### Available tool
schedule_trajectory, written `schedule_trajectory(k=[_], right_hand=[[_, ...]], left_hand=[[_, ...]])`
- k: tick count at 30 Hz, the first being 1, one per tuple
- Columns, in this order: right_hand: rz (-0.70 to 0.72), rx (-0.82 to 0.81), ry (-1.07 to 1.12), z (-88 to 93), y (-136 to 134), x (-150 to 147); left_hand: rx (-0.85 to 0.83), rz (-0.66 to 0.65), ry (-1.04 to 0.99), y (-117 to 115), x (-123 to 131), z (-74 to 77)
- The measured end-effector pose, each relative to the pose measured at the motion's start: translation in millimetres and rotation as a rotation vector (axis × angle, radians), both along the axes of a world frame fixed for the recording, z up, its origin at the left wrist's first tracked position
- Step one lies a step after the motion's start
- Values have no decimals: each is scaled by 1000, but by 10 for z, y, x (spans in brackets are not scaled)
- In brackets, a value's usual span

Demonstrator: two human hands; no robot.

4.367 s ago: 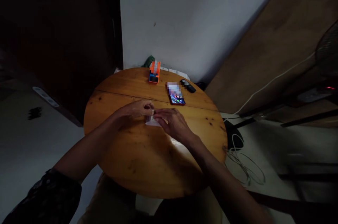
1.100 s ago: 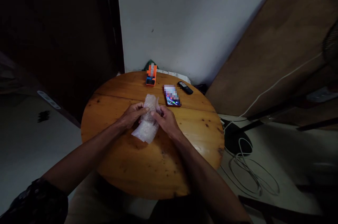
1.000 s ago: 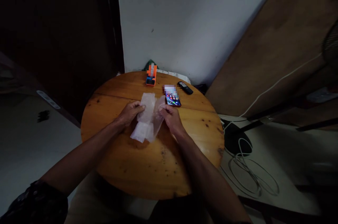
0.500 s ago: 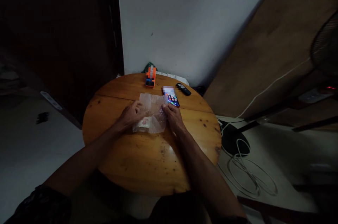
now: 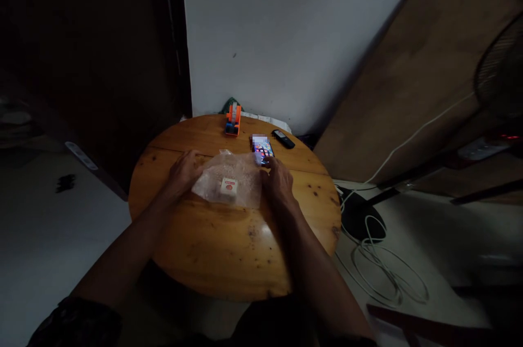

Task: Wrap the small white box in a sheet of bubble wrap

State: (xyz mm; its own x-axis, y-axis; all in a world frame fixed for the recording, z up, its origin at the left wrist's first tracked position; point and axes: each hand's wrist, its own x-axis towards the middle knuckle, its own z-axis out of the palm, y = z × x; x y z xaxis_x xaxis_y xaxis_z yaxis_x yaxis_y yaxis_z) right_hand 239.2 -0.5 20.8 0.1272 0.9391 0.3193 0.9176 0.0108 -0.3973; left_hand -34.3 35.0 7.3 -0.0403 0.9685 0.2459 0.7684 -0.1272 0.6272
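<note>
A sheet of clear bubble wrap (image 5: pixel 246 175) lies spread on the round wooden table (image 5: pixel 229 249). On its middle sits a small white box (image 5: pixel 229 187) with red print facing up. My left hand (image 5: pixel 184 174) pinches the wrap's left edge, fingers partly curled. At the opposite edge, my right hand (image 5: pixel 279 181) has its thumb and fingers closed on the wrap. Its fingertips come close to the lower end of a lit smartphone (image 5: pixel 262 146). The dim light blurs where the fingertips meet the plastic.
An orange tape dispenser (image 5: pixel 233 120) stands at the table's back. A black remote-like handset (image 5: pixel 283 139) lies right of the phone. Behind the table rises a pale wall (image 5: pixel 286 36). On the right are a standing fan (image 5: pixel 500 69) and a coiled white cable (image 5: pixel 378 260) on the floor.
My hands have moved apart, the left one outward to the left and the right one slightly right. The bubble wrap has spread wider, and the white box now shows more plainly nearer its middle.
</note>
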Motion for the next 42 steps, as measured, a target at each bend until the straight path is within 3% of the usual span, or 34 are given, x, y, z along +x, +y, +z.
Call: schedule_trajectory(k=[3,6,9,11,15,20,24,30,33,37,42], right_hand=[[88,66,64,68,-35,-50],[207,92,113,88,-30,-80],[321,138,56,62,-21,-84],[352,146,8,41,-21,-80],[328,37,-109,41,-26,-78],[253,-145,-261,81,-52,-116],[237,-162,-282,95,-59,-122],[301,-239,-300,116,-25,27],[333,-196,-286,131,-27,111],[375,-76,-165,181,-66,96],[457,156,-28,253,-180,-72]], left_hand=[[173,-88,-85,-48,26,93],[270,-273,-148,-116,84,155],[213,-467,-105,-126,130,123],[130,-529,-15,-103,140,72],[24,-509,188,-72,128,-21],[-84,-364,376,-81,116,-82],[-107,-275,422,-75,106,-80],[-138,-280,419,-93,87,-20],[-133,-274,381,-95,80,-14],[14,-324,261,-56,78,-18],[160,-577,-35,-31,130,5]])
